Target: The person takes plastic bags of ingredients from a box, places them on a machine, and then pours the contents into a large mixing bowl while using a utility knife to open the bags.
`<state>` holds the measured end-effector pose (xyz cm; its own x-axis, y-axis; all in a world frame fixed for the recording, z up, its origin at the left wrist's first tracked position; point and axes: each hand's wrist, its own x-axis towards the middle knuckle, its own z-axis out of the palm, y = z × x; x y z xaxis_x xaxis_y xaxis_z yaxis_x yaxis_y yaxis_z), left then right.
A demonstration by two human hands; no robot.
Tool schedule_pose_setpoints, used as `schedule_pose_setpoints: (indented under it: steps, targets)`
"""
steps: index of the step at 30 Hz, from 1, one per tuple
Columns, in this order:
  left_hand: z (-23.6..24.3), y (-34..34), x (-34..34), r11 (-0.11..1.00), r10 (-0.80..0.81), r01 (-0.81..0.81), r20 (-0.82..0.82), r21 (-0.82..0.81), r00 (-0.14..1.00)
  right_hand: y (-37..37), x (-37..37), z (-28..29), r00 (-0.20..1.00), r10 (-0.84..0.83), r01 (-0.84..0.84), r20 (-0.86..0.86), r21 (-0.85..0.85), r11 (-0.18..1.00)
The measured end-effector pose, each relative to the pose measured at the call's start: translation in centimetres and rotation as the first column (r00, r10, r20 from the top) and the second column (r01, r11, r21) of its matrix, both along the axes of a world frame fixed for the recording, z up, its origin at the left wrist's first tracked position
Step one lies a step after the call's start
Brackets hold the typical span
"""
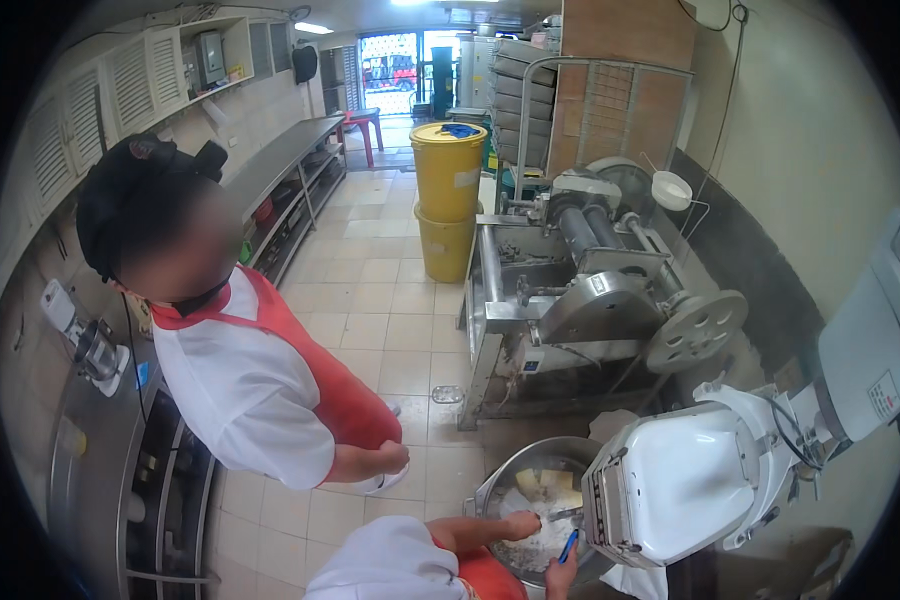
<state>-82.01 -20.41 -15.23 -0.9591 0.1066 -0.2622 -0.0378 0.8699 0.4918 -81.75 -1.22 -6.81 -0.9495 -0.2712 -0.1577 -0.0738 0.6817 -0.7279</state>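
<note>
A large metal mixing bowl (485,480) stands under the mixer, holding white flour (535,550) and pale yellow blocks (550,482) that look like butter or margarine. My left hand (522,525) reaches over the bowl's left side, its fingers closed. A greyish metal piece (567,514) lies just beyond those fingers; whether I grip it I cannot tell. At the bowl's near rim, my right hand (561,577) is closed round a slim blue tool (569,546) that points up and away. Its exact kind is too small to make out.
The white mixer head (685,485) overhangs the bowl's right side. A dough roller machine (600,290) with a large wheel stands beyond. Yellow drums (447,190) are stacked farther off. At left, a person in a red apron (320,370) stands close by, near a steel counter (90,470).
</note>
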Motion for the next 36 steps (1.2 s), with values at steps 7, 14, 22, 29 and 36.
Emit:
schedule_pose_setpoints:
  steps: [7,14,22,29,36]
  targets:
    - [1.8,0.4,0.7,0.990,-0.116,0.115,-0.012,-0.084,0.993,0.5,0.0,-4.1,0.919,0.115,-0.105,-0.377,0.046,0.993]
    - [-5.1,-1.0,1.0,0.996,-0.093,0.093,-0.030,0.008,0.995,3.0,1.0,-3.8,0.708,-0.042,0.495,0.705,-0.453,0.742]
    - [3.2,-1.2,2.4,0.949,-0.286,0.316,-0.465,-0.014,0.838,1.6,2.2,-0.6,0.618,-0.451,0.782,0.644,-0.446,0.435]
    - [2.5,1.9,3.2,0.929,-0.259,0.359,-0.533,0.091,0.805,1.3,3.1,-1.9,0.620,-0.271,0.721,0.736,-0.399,0.567]
    - [4.0,2.7,2.4,0.915,-0.145,0.308,-0.500,0.262,0.854,2.3,2.1,-1.0,0.544,-0.295,0.811,0.785,-0.402,0.425]
